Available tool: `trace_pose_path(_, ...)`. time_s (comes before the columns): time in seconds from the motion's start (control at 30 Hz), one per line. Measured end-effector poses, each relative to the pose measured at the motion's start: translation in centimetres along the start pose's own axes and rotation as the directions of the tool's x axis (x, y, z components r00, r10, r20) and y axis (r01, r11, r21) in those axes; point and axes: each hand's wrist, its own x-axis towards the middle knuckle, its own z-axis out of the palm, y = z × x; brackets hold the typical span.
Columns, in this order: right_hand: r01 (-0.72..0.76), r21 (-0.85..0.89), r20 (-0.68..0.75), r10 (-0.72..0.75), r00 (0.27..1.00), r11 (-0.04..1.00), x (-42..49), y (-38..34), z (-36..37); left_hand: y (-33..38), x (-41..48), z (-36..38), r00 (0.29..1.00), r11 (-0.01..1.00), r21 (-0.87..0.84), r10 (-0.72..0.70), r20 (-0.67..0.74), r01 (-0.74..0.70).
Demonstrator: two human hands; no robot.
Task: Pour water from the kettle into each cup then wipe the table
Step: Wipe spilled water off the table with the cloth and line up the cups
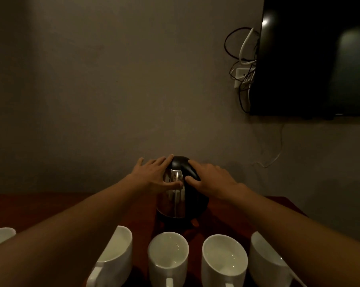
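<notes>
White cups (167, 251) stand in a row nearest us on the dark red table (19, 208), below both grips. Our left grip (154, 175), fingers spread straight, rests against the steel kettle (175, 199). Our right grip (212, 179) lies wide over its black handle. Beyond them we see a plain wall (113, 79). Up right of the right grip hang a dark screen (311, 59), a socket (240, 77) and cables (233, 44).

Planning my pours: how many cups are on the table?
5, in one near row: far-left cup, second cup, middle cup, fourth cup, far-right cup. The left forearm may hide another.
</notes>
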Motion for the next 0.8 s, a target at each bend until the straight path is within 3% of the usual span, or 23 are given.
trace_pose_path(0.37,0.015,0.006,-0.057,-0.015,0.998,1.000,-2.9,4.3,-1.7,4.8,1.3,0.3,0.999,0.995,-0.098,0.018,0.037,-0.015)
trace_pose_path(0.8,-0.093,0.084,-0.148,0.105,0.983,0.992,-9.3,11.5,-4.3,14.2,4.1,0.9,0.990,0.981,-0.151,0.134,0.049,-0.125)
